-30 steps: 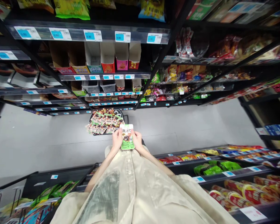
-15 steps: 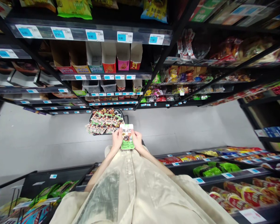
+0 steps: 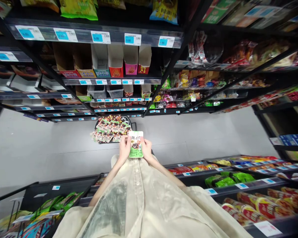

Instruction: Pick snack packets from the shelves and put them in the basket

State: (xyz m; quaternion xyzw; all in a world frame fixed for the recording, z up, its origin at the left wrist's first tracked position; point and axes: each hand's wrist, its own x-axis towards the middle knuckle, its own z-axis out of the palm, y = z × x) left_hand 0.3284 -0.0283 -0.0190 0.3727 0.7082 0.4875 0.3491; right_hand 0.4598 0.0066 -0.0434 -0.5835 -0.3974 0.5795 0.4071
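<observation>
Slightly rightward and higher in view, the packet (image 3: 136,145) has shifted since half a second ago; little else differs. You hold this one packet in front of your shirt (image 3: 139,201), left hand (image 3: 124,147) clamped on its left edge, right hand (image 3: 146,148) on its right, probably so the printed face stays flat and readable. Just beyond your left hand, a heap of packets (image 3: 111,127) fills one black tub (image 3: 129,121), likely to keep them together; they overlap too much to count. Ahead, six open boxes (image 3: 116,71) stand side by side, fronts low, presumably for easy picking. Below them you have two plastic bins (image 3: 115,93); above, five price tags (image 3: 100,37).
</observation>
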